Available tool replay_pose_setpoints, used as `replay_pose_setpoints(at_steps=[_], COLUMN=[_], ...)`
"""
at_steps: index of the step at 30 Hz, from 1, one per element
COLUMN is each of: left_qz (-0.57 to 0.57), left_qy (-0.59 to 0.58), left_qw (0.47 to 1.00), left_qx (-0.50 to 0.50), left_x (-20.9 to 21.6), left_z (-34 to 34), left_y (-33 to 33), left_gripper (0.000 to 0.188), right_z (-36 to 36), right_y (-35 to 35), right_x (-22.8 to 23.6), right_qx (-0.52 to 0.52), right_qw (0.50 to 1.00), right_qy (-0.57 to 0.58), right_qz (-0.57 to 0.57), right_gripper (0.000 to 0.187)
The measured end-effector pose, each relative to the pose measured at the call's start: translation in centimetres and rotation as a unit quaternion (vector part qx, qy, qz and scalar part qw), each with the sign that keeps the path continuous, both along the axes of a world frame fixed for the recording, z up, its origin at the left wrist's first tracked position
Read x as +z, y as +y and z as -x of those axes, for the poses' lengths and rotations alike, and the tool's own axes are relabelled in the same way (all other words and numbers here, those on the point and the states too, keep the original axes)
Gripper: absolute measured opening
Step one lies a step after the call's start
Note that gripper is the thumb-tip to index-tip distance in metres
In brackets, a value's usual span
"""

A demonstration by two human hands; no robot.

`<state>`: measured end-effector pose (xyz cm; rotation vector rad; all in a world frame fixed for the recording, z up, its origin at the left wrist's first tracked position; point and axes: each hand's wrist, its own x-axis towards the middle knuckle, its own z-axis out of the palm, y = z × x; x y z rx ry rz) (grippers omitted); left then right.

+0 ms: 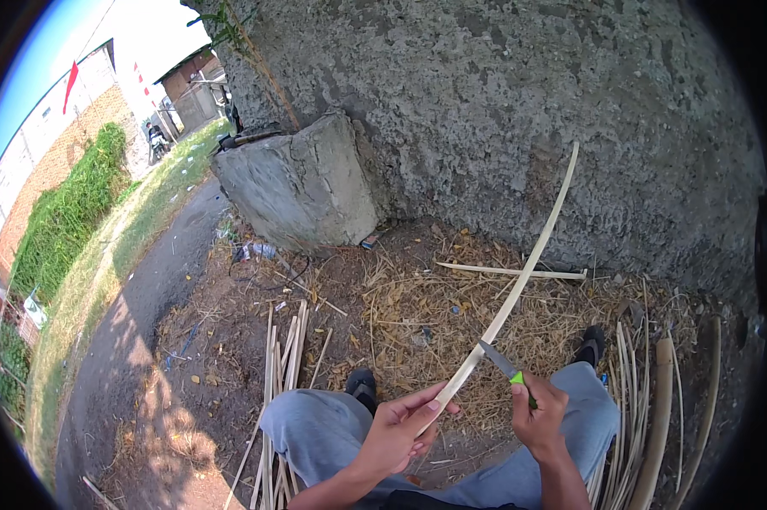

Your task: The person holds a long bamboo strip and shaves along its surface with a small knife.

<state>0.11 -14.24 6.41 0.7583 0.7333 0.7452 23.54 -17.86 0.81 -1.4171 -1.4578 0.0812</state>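
Observation:
A long, pale strip of split wood or bamboo point(529, 259) slants up and away from me, its far end in front of the wall. My left hand point(406, 429) is closed around its near end, above my lap. My right hand point(539, 410) grips a knife point(500, 361) with a green and black handle. The grey blade touches or lies just beside the strip's right edge, a little beyond my left hand. Whether the blade cuts into the strip cannot be made out.
Pale strips point(288, 353) lie bundled left of my knees, and more strips point(630, 399) rest at the right beside a thick pole point(658, 416). Shavings point(417, 314) cover the ground ahead. A rough wall point(502, 127) and a concrete block point(302, 183) stand beyond; a path runs left.

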Motion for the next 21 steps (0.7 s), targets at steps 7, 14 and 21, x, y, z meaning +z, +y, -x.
replay_pose_setpoints(at_steps=[7,14,21], left_qz=[-0.012,0.007,0.015], left_qy=[0.076,0.085,0.088], left_qw=[0.997,0.996,0.996], left_qx=[0.029,0.006,0.015], left_x=[-0.5,0.3,0.8], left_z=[0.0,0.2,0.0], left_y=[0.1,0.2,0.1], left_gripper=[0.032,0.024,0.023], right_z=[3.4,4.6,4.4], right_y=[-0.7,-0.9,-1.0], right_x=[-0.4,-0.7,-0.8], right_qx=[0.076,0.083,0.082], right_qw=[0.996,0.995,0.994], right_qy=[-0.045,-0.058,-0.067], right_qz=[0.006,0.002,0.007], right_gripper=[0.021,0.021,0.021])
